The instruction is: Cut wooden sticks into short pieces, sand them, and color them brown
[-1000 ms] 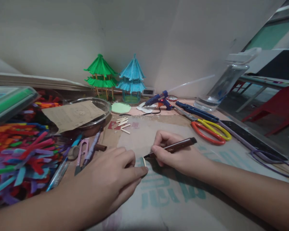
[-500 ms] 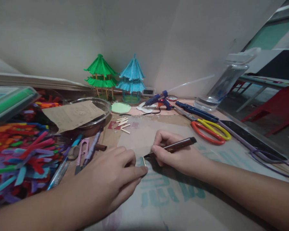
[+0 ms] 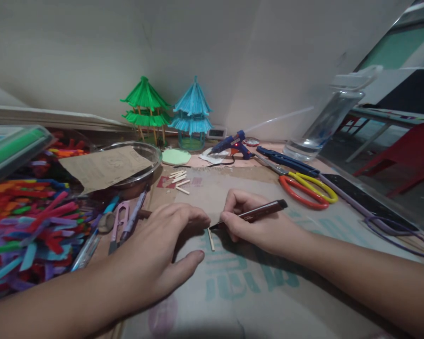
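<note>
A dark brown marker (image 3: 259,212) is gripped in my right hand (image 3: 257,226), its tip at the upper end of a short pale wooden stick (image 3: 211,240). That stick lies on a printed cardboard sheet (image 3: 240,310). My left hand (image 3: 169,245) hovers or rests just left of the stick, thumb apart from the fingers, holding nothing; its fingertips are close to the stick's upper end. Several similar short sticks (image 3: 179,178) lie in a loose pile farther back on the cardboard.
Pipe cleaners (image 3: 24,226) fill the left side, near pink snips (image 3: 120,219). A green model pavilion (image 3: 145,101) and a blue one (image 3: 193,106) stand by the wall. A glue gun (image 3: 233,143), scissors (image 3: 305,190) and a water bottle (image 3: 318,125) sit at the back right.
My left index finger has come off the stick's lower end, and the left hand has opened, fingers moving up and thumb spreading. The right hand with the marker has hardly moved.
</note>
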`<state>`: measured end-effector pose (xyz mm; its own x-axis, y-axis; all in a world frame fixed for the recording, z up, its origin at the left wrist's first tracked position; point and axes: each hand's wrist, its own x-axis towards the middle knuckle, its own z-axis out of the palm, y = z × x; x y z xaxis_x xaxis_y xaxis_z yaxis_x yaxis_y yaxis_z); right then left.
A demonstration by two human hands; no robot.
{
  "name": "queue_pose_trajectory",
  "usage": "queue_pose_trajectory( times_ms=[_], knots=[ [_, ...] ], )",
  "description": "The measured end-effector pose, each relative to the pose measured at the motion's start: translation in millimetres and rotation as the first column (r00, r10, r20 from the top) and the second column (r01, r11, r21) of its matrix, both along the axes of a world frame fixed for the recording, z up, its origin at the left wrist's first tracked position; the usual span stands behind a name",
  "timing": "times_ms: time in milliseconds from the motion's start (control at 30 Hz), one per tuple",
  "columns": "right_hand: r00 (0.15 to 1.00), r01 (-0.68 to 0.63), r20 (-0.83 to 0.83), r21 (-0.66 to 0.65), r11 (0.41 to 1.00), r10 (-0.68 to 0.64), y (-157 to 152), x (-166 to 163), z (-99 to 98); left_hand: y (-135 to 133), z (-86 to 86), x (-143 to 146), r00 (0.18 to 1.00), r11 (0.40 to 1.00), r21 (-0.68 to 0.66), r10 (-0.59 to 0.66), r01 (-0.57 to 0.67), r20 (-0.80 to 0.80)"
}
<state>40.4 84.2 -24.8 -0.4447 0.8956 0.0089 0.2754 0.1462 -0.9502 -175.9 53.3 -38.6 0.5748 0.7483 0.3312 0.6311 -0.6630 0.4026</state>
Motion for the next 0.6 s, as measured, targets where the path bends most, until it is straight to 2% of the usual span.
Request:
queue_pose_trajectory(
  times_ms=[233, 600],
  knots=[
    [1.000, -0.013, -0.003, -0.001, 1.000, 0.013, 0, 0, -0.7, 1, 0.2, 9, 0.998, 0.998, 0.029, 0.058, -0.058, -0.020],
    [0.999, -0.035, -0.035, 0.055, 0.998, 0.037, -2, 1, -2.4, 3, -0.5, 16, 0.994, 0.994, -0.033, 0.101, -0.100, 0.031]
  ],
)
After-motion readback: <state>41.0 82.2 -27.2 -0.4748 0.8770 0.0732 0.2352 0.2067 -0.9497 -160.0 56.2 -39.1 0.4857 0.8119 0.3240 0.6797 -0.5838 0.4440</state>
